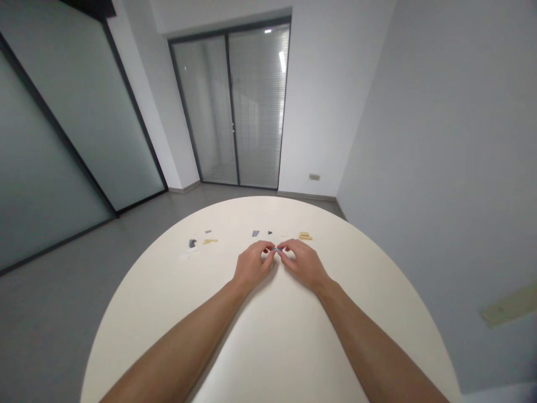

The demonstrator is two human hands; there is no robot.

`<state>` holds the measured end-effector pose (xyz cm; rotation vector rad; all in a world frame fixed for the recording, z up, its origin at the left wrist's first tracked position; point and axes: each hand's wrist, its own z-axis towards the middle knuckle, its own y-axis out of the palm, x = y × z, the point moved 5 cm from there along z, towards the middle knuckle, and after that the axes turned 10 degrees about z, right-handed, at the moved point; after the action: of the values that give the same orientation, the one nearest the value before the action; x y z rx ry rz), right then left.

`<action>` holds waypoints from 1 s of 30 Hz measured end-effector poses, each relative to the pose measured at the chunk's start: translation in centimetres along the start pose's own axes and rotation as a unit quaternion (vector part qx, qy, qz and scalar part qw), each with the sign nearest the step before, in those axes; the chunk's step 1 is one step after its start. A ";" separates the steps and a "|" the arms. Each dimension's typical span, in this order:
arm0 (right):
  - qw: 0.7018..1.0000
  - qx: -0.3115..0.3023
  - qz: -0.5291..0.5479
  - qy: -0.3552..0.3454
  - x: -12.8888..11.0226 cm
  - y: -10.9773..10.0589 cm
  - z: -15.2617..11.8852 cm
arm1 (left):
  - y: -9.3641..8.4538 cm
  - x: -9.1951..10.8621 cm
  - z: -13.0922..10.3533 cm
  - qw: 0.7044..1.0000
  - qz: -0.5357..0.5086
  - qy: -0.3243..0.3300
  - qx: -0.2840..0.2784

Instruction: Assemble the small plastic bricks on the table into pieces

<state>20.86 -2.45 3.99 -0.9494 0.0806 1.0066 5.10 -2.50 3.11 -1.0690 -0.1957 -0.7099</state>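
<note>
Both hands meet over the middle of the round white table. A small grey-blue piece is pinched between them; its exact shape is too small to tell. My left hand holds its left end between thumb and fingers, and my right hand holds its right end the same way. Just beyond the hands lie a grey piece, a small black piece, faint white bits and yellow strips.
On the table's left part are a dark piece, a small grey piece, yellow strips and whitish scraps. Past the table's far edge stand glass doors and pale walls.
</note>
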 end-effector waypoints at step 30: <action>1.000 -0.002 -0.011 0.004 0.5 0.2 -0.1 | 0.3 -0.4 0.1 1.000 -0.005 0.007 -0.003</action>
<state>21.05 -2.12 3.57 -0.9571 0.0745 0.9820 5.01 -2.11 2.71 -1.0700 -0.1871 -0.7261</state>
